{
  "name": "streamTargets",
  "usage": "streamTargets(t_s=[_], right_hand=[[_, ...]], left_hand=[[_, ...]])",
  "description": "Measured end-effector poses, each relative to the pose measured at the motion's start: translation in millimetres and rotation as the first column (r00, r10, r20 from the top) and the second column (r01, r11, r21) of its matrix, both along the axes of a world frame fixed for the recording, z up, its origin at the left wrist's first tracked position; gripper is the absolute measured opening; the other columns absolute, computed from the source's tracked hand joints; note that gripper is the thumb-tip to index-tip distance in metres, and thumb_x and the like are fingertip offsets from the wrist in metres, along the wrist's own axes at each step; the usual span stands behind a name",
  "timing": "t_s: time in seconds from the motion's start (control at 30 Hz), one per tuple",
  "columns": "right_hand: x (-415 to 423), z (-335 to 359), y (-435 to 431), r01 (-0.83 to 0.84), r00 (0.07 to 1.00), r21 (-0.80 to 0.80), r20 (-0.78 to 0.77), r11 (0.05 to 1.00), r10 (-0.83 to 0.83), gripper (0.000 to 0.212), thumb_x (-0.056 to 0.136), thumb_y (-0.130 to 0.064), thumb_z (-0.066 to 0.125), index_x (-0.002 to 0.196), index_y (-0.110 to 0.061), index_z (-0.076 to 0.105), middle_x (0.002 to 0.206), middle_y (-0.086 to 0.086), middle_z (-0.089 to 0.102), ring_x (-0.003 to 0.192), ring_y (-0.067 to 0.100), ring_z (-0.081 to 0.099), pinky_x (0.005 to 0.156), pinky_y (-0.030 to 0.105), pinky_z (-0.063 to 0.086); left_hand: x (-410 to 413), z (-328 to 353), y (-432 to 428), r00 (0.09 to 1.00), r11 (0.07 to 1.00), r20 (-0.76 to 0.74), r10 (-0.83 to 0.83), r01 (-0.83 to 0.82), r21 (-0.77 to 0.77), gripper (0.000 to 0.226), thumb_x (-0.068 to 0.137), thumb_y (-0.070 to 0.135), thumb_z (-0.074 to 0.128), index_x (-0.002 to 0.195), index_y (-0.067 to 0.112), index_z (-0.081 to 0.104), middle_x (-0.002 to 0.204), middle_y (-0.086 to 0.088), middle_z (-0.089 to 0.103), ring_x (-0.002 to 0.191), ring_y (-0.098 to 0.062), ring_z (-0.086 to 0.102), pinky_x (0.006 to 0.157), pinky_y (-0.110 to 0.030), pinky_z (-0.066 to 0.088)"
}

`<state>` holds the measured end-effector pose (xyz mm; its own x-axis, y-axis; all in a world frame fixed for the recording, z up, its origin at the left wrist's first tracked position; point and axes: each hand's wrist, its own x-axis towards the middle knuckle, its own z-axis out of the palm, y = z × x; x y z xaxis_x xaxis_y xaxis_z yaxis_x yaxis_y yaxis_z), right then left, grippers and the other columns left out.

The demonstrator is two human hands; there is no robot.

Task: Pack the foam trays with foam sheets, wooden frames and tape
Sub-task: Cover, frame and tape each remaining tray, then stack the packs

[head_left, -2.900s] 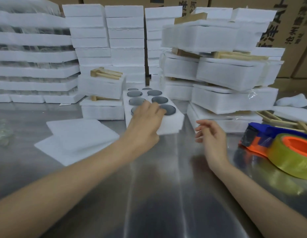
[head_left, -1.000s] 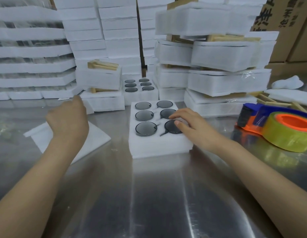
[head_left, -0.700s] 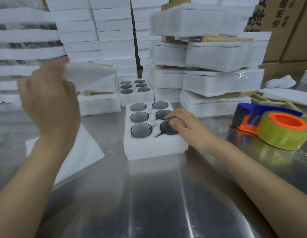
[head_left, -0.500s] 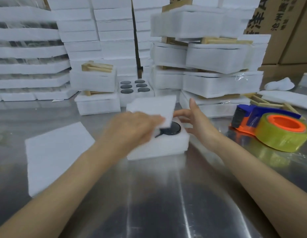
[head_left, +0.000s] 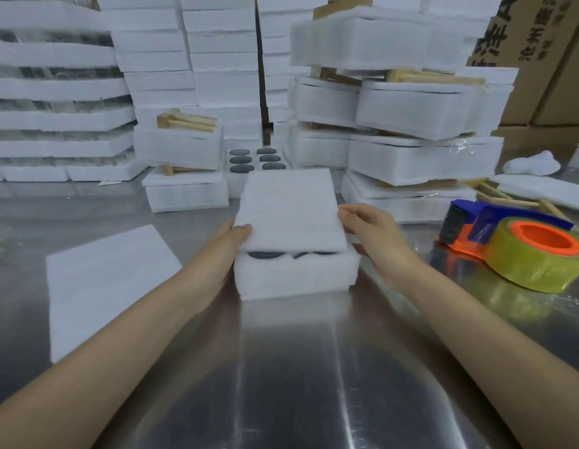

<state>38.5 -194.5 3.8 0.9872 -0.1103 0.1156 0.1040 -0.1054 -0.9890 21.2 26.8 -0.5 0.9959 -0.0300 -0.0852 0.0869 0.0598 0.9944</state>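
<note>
On the steel bench (head_left: 297, 384) a white foam tray (head_left: 296, 277) stood in the middle, just in front of the person, and a foam sheet (head_left: 291, 212) lay over its top. The sheet covered nearly all of the tray. Only at the near edge, where it was a little lifted, the rims of 2 dark discs (head_left: 268, 255) were visible in their holes. The left hand (head_left: 229, 241) had its grip on the near left corner of the sheet, with the thumb on top and the other fingers hidden below. The right hand (head_left: 369, 228) held the right edge of the sheet with bent fingers, and its thumb was low, beside the tray's upper corner. To the left, a flat pile of spare foam sheets (head_left: 103, 286) lay on the bench, apart from the tray. To the right a tape dispenser (head_left: 521, 251), blue and orange with a yellowish roll, rested on the bench, untouched. Behind the tray stood a second tray (head_left: 255, 158) with 6 dark discs uncovered. Around it were stacks of packed foam blocks (head_left: 421, 157), and wooden frames (head_left: 187, 121) lay on top of 1 block at the left. Cardboard boxes (head_left: 540, 59) stood at the far right.
</note>
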Motion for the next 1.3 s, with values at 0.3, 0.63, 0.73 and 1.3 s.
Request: streamTargets(t_s=[0.3, 0.63, 0.73, 1.3], right_hand=[[-2.7, 0.2, -3.1, -0.184, 0.982, -0.005, -0.047, 0.983, 0.183, 0.038, 0.101, -0.013, 0.043, 0.138, -0.018, 0.049, 0.102, -0.021, 0.07, 0.091, -0.004, 0.066, 0.077, 0.009, 0.048], [1.2, -6.1, 0.2, -0.225, 0.974, -0.092, -0.062, 0.97, 0.22, 0.033, 0.098, -0.01, 0.043, 0.106, -0.039, 0.056, 0.087, -0.034, 0.063, 0.08, -0.015, 0.061, 0.069, 0.002, 0.045], [0.7, -7.8, 4.9, -0.21, 0.978, -0.128, -0.048, 0.969, 0.205, 0.037, 0.097, -0.008, 0.039, 0.088, -0.04, 0.056, 0.077, -0.041, 0.063, 0.075, -0.02, 0.059, 0.066, -0.001, 0.043], [0.4, -6.8, 8.7, -0.245, 0.966, -0.035, -0.097, 0.969, 0.241, 0.029, 0.101, -0.009, 0.034, 0.094, -0.031, 0.05, 0.098, -0.023, 0.057, 0.079, -0.011, 0.058, 0.062, 0.004, 0.046]], left_hand=[[-4.4, 3.8, -6.6, 1.0, 0.986, -0.015, -0.025, 0.022, -0.166, 0.042, 0.094, 0.002, 0.04, 0.135, 0.009, 0.047, 0.128, -0.011, 0.061, 0.111, -0.028, 0.06, 0.092, -0.035, 0.047], [-4.3, 2.2, -7.2, 0.999, 0.988, -0.016, -0.051, 0.048, -0.145, 0.051, 0.086, 0.007, 0.052, 0.135, 0.017, 0.046, 0.129, -0.008, 0.062, 0.117, -0.026, 0.059, 0.096, -0.039, 0.048], [-3.5, -1.0, -7.1, 0.999, 0.994, 0.011, -0.034, 0.035, -0.102, 0.038, 0.096, 0.014, 0.047, 0.133, 0.023, 0.048, 0.123, 0.0, 0.065, 0.11, -0.017, 0.063, 0.099, -0.036, 0.047], [-6.5, -2.2, -2.4, 0.994, 0.985, 0.051, -0.094, 0.1, -0.14, 0.033, 0.102, 0.02, 0.042, 0.134, 0.02, 0.05, 0.124, 0.002, 0.066, 0.114, -0.015, 0.063, 0.101, -0.035, 0.045]])
